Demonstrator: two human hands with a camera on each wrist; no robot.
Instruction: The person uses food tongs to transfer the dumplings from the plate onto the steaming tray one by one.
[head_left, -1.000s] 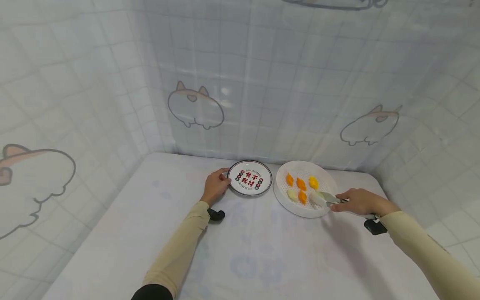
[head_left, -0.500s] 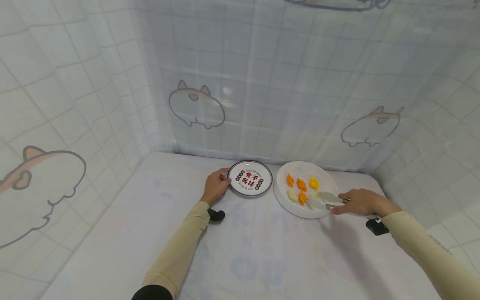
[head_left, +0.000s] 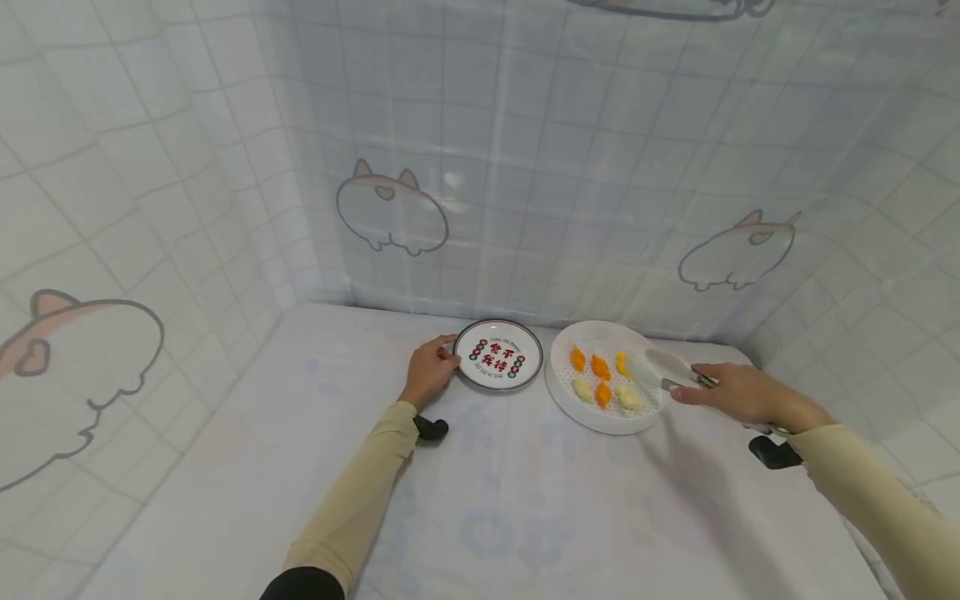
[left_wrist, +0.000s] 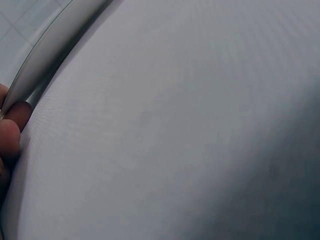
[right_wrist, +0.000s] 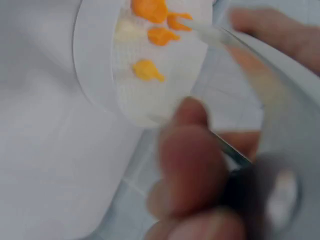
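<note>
On the table, a white plate with a dark rim and red characters has its left edge pinched between the thumb and fingers of my left hand. My right hand grips metal tongs with broad pale ends, spread apart over the right side of a round white perforated tray. Dumpling-shaped pieces lie in the tray: several orange pieces, a yellow piece beside the tong ends, and two pale pieces. In the right wrist view the tongs blur across the near side.
A pale cloth covers the table. The tray stands just right of the plate, both close to the back wall. Tiled-pattern sheets with cartoon animals line the back and both sides.
The tongs have come off the pale piece at the tray's lower right and shifted up toward the yellow piece. That pale piece now lies uncovered. My left hand stays on the plate.
</note>
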